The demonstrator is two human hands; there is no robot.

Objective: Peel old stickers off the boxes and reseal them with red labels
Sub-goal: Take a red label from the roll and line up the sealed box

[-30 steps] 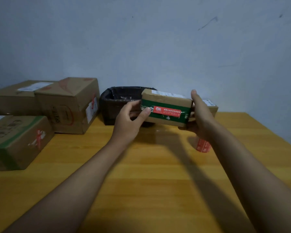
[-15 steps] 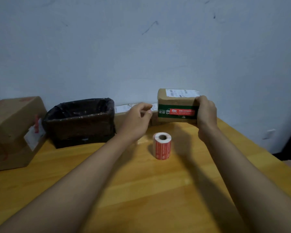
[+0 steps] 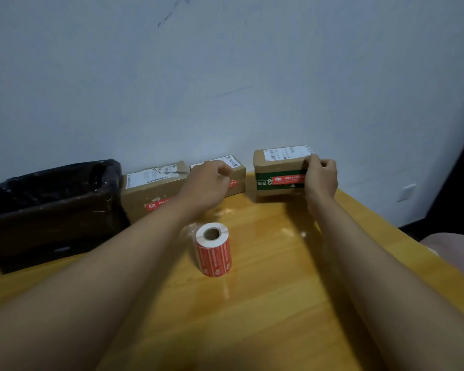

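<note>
Three boxes along the wall show red labels. Right hand (image 3: 320, 178) grips the green-banded box (image 3: 279, 172), set on the table (image 3: 265, 303). Left hand (image 3: 206, 183) loosely curled, empty. Label roll (image 3: 213, 249) upright mid-table. Remaining boxes: none visible.

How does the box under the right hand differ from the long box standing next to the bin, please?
The green-banded box has a green band across its front; the long box beside the bin is plain brown there. The right hand grips the green-banded box; no hand holds the long box. The green-banded box looks shorter and taller. Both carry a white shipping label on top and a red label in front.
</note>
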